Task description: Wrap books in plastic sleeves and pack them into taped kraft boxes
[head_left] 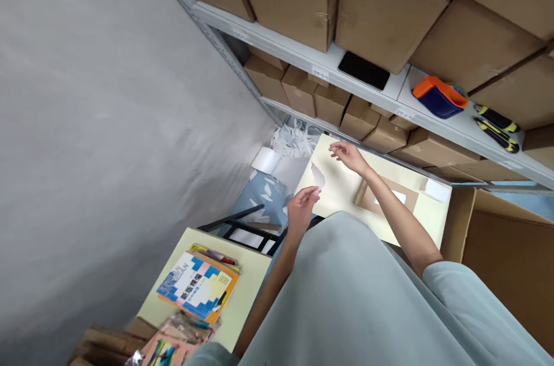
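Observation:
My left hand (302, 208) is closed, pinching a small curled piece of white paper (318, 176) between thumb and fingertips over the pale yellow table (333, 201). Farther out above the same table is my right hand (350, 158), its fingers loosely bent and apart, with nothing visible in them. Below my right forearm lies a flat brown cardboard package (367, 198) bearing a white label (396, 197), partly covered by the arm. A small white stack of paper (436, 190) sits at the table's right end.
Shelves (363, 80) packed with cardboard boxes (389, 8) carry a black phone (364, 70), an orange-and-blue tape dispenser (439, 96) and box cutters (497, 134). A paper roll (265, 160) and scraps (294, 139) lie left. Books (199, 285) rest on a stool; a large open carton (506, 262) stands right.

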Tool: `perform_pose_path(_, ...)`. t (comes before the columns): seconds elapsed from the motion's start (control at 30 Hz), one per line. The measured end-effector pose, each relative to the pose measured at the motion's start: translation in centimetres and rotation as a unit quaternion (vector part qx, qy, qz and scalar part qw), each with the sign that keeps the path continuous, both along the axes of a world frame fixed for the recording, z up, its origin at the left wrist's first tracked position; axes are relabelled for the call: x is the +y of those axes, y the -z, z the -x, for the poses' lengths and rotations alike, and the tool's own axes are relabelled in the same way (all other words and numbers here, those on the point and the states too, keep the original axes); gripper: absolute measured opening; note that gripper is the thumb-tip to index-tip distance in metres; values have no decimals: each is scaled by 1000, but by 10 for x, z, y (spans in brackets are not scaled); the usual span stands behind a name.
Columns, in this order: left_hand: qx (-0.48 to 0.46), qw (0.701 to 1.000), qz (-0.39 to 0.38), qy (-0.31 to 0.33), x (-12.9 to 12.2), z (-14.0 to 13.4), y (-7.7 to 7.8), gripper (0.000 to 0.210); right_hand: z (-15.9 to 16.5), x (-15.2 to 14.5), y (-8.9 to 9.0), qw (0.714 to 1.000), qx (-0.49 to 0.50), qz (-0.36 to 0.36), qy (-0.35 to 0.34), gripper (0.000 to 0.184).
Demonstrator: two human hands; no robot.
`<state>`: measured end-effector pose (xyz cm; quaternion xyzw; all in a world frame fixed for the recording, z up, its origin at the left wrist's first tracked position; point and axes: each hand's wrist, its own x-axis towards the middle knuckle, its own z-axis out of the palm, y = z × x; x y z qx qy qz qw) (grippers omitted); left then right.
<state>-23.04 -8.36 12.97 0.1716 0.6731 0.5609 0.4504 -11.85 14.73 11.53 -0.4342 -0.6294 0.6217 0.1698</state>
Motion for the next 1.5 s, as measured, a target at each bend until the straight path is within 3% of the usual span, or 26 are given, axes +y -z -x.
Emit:
perform_pose_path(0.2,86,980,-67,166,38,-48,-19,22,-133,-58,-35,988,31,76,129,59)
perform_pose_path(0.33,104,947,-108,283,59,-86,-23,15,-200,-96,-43,963,42,107,243,63)
perform_pose_path(0.5,121,903,-121,395,71,-133,-18,12,-261,-134,-32,928,34,117,352,59)
perform_pose_path(0.6,125,884,-117,435,73,-158,-12,10,-287,-151,-20,915,27,124,382,62)
perform_pose_path(0.77,202,825,-75,522,63,-191,1,8,-319,-179,1,902,5,101,419,62)
perform_pose_path(0.9,231,808,14,542,50,-208,17,10,-335,-202,10,911,-40,62,405,53)
perform_pose_path(1.03,230,842,52,485,43,-213,30,27,-337,-214,7,938,-36,9,344,43)
perform_pose_path(1.13,215,861,71,455,42,-213,34,21,-333,-215,3,958,-24,-14,285,37)
perform_pose_path(1.33,104,913,89,385,39,-214,41,35,-331,-208,0,978,-42,-75,192,25)
perform_pose_path(1.5,87,915,102,380,32,-217,49,42,-332,-207,-8,988,-79,-95,92,13)
